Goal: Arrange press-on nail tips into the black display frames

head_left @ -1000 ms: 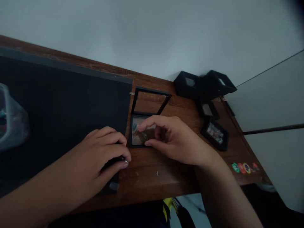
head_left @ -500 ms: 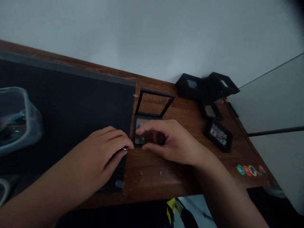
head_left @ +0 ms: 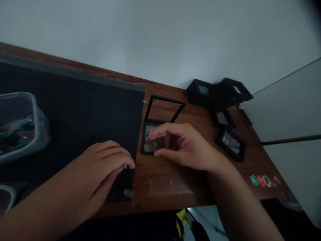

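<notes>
My left hand (head_left: 106, 170) is over the right edge of the black mat, thumb and forefinger pinched on a small shiny bead-like piece (head_left: 125, 166) whose kind I cannot make out. A hinged black display case (head_left: 165, 97) stands on the wooden table with its clear-windowed lid raised. Over the case's lower half curves my right hand (head_left: 182, 144), thumb and forefinger apart, the other fingers curled in. Small greenish and bluish pieces (head_left: 154, 144) show in the case beside the fingertips. Part of the lower half is hidden by the right hand.
A clear plastic tub (head_left: 41, 130) of mixed small pieces sits on the mat (head_left: 100, 107) at left, a pale-rimmed container (head_left: 11, 197) below it. More black boxes (head_left: 205, 93) stand by the wall. One box (head_left: 232, 142) holds clear round pieces. Coloured round tokens (head_left: 260, 180) lie at right.
My left hand has drawn back left and slightly down, away from the case, with the small shiny piece. My right hand has stayed over the case, shifting slightly right.
</notes>
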Action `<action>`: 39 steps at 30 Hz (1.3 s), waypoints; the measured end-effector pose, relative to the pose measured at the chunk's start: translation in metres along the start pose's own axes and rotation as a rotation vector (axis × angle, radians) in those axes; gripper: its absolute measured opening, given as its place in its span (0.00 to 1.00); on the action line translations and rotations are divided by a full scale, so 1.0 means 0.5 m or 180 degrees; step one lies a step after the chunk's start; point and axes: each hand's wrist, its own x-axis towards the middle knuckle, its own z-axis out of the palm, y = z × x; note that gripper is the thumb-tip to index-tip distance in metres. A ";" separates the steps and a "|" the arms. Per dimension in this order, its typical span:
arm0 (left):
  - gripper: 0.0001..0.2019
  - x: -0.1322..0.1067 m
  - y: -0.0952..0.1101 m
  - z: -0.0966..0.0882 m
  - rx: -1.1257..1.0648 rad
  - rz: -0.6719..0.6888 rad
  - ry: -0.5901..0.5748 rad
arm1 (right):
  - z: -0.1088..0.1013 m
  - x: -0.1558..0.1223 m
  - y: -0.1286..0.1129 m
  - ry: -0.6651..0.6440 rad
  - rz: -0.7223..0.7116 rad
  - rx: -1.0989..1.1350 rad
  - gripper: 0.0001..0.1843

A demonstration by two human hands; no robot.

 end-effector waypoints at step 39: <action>0.38 0.151 0.077 -0.010 -0.0573 -0.0236 0.0695 | -0.033 -0.006 -0.009 0.0759 0.0589 -0.1571 0.22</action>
